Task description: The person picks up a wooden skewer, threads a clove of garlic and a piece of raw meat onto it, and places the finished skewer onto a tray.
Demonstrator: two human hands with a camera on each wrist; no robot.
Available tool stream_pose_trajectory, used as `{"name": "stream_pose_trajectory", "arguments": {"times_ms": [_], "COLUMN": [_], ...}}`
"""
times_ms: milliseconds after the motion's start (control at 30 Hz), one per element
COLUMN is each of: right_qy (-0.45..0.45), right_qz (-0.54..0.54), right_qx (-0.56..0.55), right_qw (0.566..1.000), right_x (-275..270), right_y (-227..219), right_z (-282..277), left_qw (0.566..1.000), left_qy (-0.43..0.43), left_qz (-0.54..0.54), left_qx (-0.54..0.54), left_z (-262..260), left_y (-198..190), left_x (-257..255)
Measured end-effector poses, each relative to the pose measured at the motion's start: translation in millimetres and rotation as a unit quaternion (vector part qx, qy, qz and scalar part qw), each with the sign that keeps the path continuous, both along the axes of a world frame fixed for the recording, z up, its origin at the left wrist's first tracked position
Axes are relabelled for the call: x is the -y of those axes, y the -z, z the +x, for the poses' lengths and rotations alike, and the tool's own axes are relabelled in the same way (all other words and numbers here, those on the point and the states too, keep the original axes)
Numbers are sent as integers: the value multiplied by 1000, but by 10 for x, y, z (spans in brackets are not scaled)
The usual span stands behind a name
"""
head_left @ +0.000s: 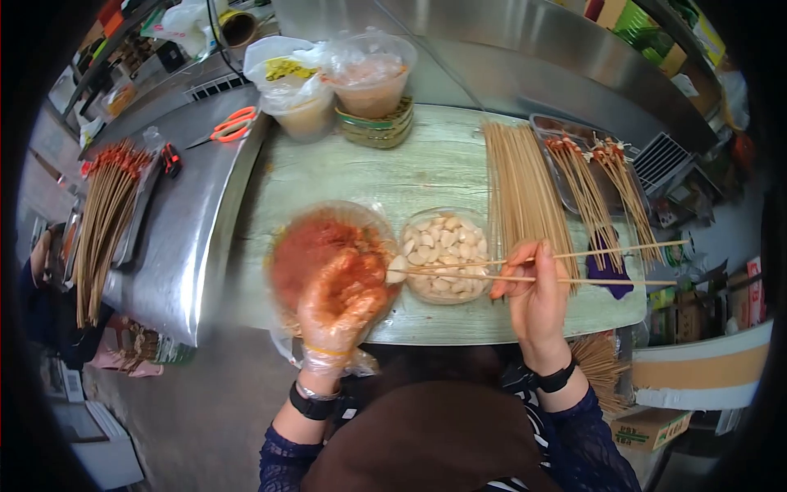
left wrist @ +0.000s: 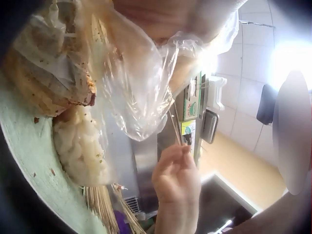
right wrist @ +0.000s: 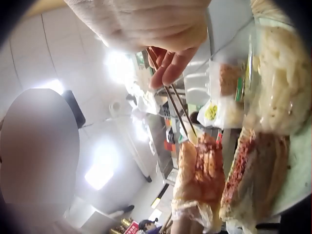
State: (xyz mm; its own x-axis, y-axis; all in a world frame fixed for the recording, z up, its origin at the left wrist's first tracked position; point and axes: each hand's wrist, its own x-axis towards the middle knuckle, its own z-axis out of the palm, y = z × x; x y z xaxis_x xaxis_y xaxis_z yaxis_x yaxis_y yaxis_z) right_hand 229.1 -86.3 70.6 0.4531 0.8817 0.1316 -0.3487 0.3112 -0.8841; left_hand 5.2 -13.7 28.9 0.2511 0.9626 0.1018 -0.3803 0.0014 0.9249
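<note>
A clear plastic glove smeared with red paste covers my left hand [head_left: 340, 299], raised over a bowl of red seasoned food [head_left: 305, 254]. Its fingertips hold a pale garlic clove [head_left: 396, 269] at the bowl's right side. My bare right hand [head_left: 537, 287] pinches two thin bamboo skewers [head_left: 463, 277], spread slightly apart behind the fingers. Their left ends meet at the clove, which also shows at the gloved fingertips in the right wrist view. Beneath the skewers stands a clear tub of peeled garlic cloves [head_left: 447, 238].
Loose bamboo skewers [head_left: 529, 189] lie right of the garlic tub. Beyond them, a tray [head_left: 566, 127] holds filled skewers. Lidded tubs [head_left: 373, 78] stand at the table's back. On the left metal counter are orange-handled scissors [head_left: 234, 125] and a bundle of red-tipped skewers [head_left: 111, 221].
</note>
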Motion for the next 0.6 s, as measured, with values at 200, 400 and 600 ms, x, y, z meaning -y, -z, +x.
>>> {"name": "stream_pose_trajectory", "arguments": {"times_ms": [200,400,600], "right_qy": [-9,-16,-5], "right_qz": [73,119,106], "right_qx": [168,350,323], "right_qw": [983,929,941], "right_x": [4,38,55], "right_y": [27,-19,-75], "right_z": [-366,-366,-295], "left_qw": [998,991,996], "left_qy": [-59,-82,-32], "left_qz": [26,88,-70], "left_qx": [-14,-62,34], "left_z": [67,42,-28], "left_y": [12,144,104], "left_x": [55,48,-45]}}
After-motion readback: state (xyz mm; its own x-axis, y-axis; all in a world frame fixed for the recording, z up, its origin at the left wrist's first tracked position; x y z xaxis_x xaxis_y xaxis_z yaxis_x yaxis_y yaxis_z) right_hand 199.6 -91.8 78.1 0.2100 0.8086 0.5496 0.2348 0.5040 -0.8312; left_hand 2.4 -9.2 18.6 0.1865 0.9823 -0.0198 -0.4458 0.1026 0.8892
